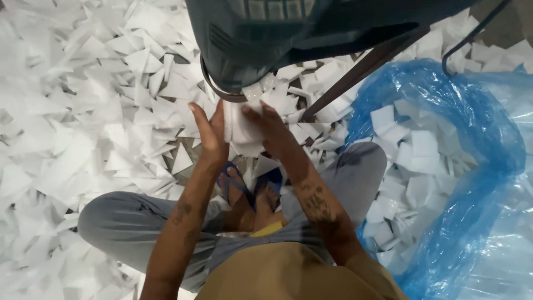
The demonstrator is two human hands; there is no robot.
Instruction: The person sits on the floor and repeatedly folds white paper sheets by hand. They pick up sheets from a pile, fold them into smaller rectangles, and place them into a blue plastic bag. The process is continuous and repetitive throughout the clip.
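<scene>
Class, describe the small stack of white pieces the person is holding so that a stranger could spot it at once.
Start at the dark machine at the top. Just below its round mouth, the left hand and right hand press a white stack between them. Unlike the loose scraps on the floor, it is squared up and lifted.

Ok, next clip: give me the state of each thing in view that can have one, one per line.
Left hand: open, palm pressed flat against the white stack.
Right hand: fingers curled over the stack.
Stack of white pieces: held upright between both hands, off the floor.
Blue plastic bag: open, partly filled with white pieces.
Loose white pieces: scattered across the floor.
Blue sandals: worn on the feet.
</scene>
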